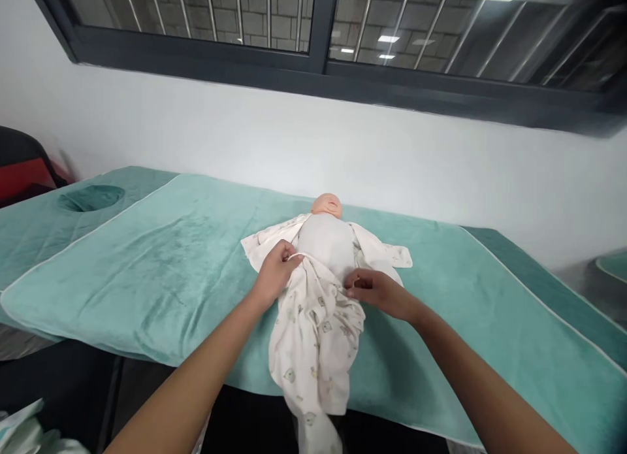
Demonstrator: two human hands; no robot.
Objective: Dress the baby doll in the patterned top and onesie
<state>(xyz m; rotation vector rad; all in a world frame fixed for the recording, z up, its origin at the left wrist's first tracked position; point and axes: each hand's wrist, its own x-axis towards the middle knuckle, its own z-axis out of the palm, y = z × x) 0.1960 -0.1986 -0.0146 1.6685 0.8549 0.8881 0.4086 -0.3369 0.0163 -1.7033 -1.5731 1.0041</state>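
A baby doll point(327, 204) lies on its back on the massage bed, its head toward the wall. Its torso is pale grey-white cloth. White baby pants point(313, 336) with small printed figures cover its lower body and hang over the bed's front edge. A matching baby top point(277, 240) lies spread open under the torso, sleeves out to both sides. My left hand point(277, 268) pinches the waistband of the pants at the doll's left-of-picture side. On the opposite side my right hand point(375, 289) has its fingers curled together at the waistband's edge.
A turquoise cover point(171, 264) is spread over the massage bed, which has a face hole point(93, 197) at the left. Behind stand a white wall and a dark-framed window point(318, 62). A black and red chair point(24, 170) is at far left; a crumpled package point(34, 434) lies bottom left.
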